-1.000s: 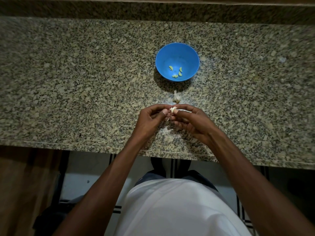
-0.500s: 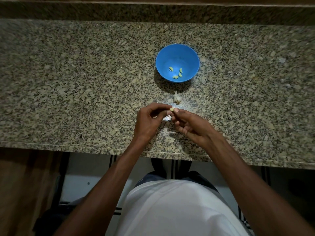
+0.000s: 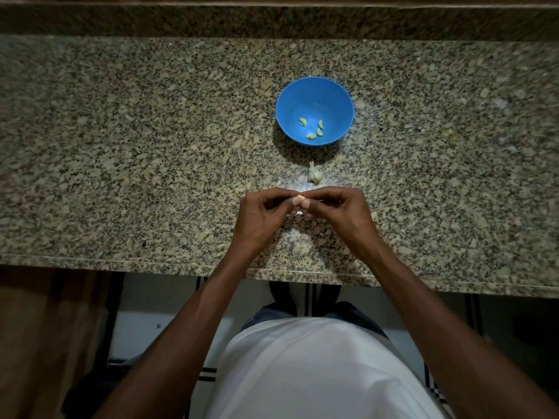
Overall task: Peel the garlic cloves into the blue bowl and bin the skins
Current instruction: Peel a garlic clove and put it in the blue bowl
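While both the left hand (image 3: 260, 216) and right hand (image 3: 341, 213) pinch one garlic clove (image 3: 300, 197), four peeled cloves (image 3: 313, 128) lie in the blue bowl (image 3: 314, 92).

A speckled granite counter (image 3: 121, 146) carried the things. A blue bowl (image 3: 314, 95) stood on it toward the back, and a small unpeeled piece of garlic (image 3: 314, 175) lay on the stone just in front of the bowl.

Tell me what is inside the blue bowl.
Four peeled garlic cloves lie on the bottom of the blue bowl, toward its near side. Nothing covers the inside; no skins show in it.
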Demonstrator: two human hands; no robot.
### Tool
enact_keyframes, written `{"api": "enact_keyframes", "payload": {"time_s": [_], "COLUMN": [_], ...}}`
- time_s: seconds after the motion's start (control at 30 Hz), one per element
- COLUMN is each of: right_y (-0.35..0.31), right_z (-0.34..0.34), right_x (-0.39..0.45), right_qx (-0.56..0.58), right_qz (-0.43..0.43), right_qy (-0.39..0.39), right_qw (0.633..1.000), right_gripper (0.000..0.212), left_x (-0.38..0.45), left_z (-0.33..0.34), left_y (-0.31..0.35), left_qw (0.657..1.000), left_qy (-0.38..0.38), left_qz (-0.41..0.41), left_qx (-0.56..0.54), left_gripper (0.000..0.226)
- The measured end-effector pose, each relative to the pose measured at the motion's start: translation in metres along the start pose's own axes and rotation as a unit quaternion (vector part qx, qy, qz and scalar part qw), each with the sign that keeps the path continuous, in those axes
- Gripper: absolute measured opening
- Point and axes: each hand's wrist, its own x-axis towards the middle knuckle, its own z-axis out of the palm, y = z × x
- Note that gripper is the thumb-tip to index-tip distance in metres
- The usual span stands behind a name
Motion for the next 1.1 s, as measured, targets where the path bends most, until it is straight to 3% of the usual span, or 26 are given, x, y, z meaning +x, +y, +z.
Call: {"api": "enact_keyframes", "payload": {"time_s": [0.17,0.63,0.87,1.0,1.1], "right_y": [0.007,0.013,0.014,0.014,0.012], "right_z": [0.002,0.011,0.009,0.009,0.01], "right_x": [0.003,0.004,0.006,0.008,0.006], "right_qx": [-0.103,-0.097,-0.065,-0.116,-0.153], "right_qz": [-0.038,-0.041,-0.017,-0.02,-0.045], "right_qy": [0.034,0.088,0.057,0.039,0.029], "right_qw": [0.993,0.99,0.996,0.992,0.987], "right_gripper": [0.018,0.013,0.013,0.022,0.017], "left_x": [0.0,0.005,0.005,0.003,0.004], "left_z": [0.0,0.019,0.016,0.016,0.017], "left_y": [0.005,0.006,0.013,0.014,0.011], "left_qw": [1.0,0.989,0.986,0.984,0.981], "left_qy": [-0.008,0.084,0.074,0.076,0.08], "left_qz": [-0.005,-0.124,-0.146,-0.153,-0.168], "left_qx": [0.02,-0.014,-0.039,-0.053,-0.056], "left_gripper": [0.018,0.021,0.018,0.011,0.012]}}
